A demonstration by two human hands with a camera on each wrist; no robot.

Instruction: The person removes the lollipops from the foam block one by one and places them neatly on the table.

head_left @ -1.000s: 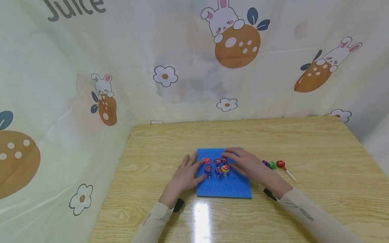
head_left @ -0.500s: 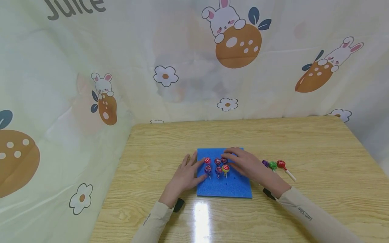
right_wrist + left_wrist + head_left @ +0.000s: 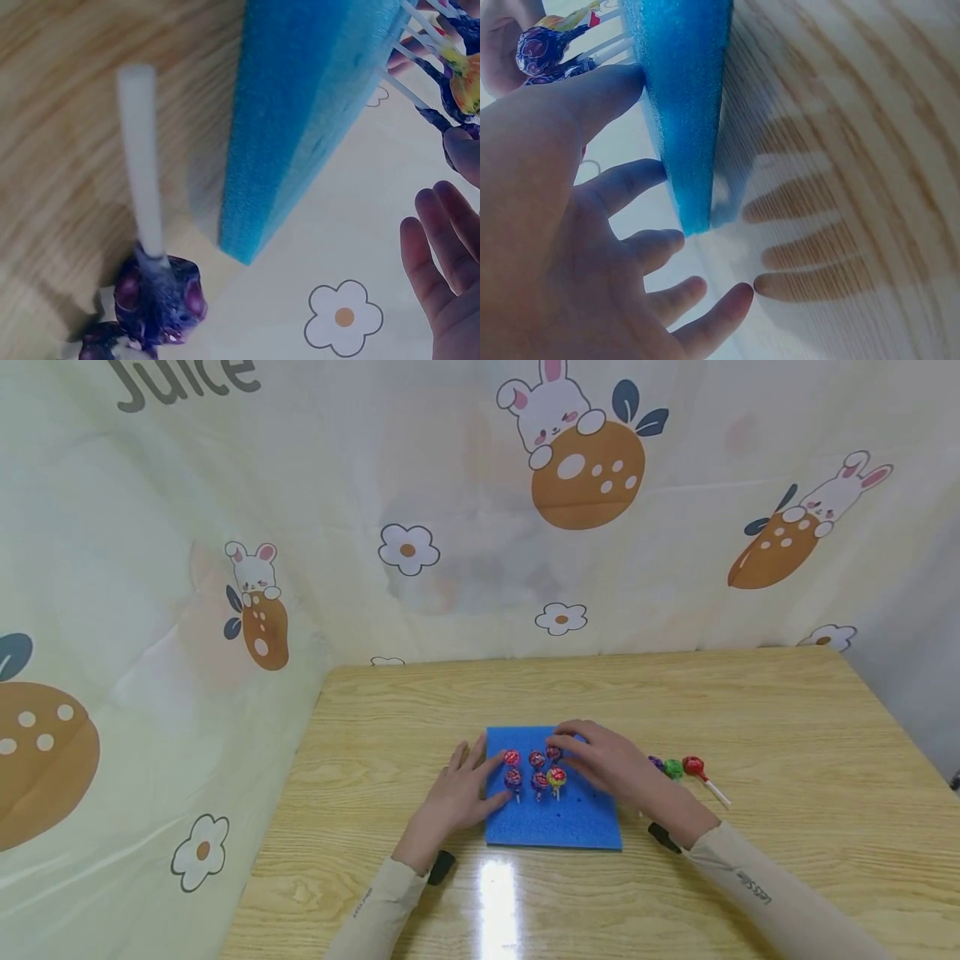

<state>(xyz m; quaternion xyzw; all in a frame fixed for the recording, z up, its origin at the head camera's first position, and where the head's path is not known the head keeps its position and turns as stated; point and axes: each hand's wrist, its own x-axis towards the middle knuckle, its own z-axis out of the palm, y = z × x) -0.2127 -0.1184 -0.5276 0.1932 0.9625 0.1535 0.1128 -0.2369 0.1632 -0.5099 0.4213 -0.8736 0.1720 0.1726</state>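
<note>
Okay, looks like you're on the seating step: your right hand point(image 3: 606, 762) pinches the back-right dark lollipop point(image 3: 554, 754) standing in the blue foam block point(image 3: 553, 832) while your left hand point(image 3: 454, 795) touches its edge, fingers spread, so next probably calls for firming it up, then letting go.

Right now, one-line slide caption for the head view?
Right grip on one of six lollipops in blue foam, left grip at its edge, more lollipops on the table.
</note>
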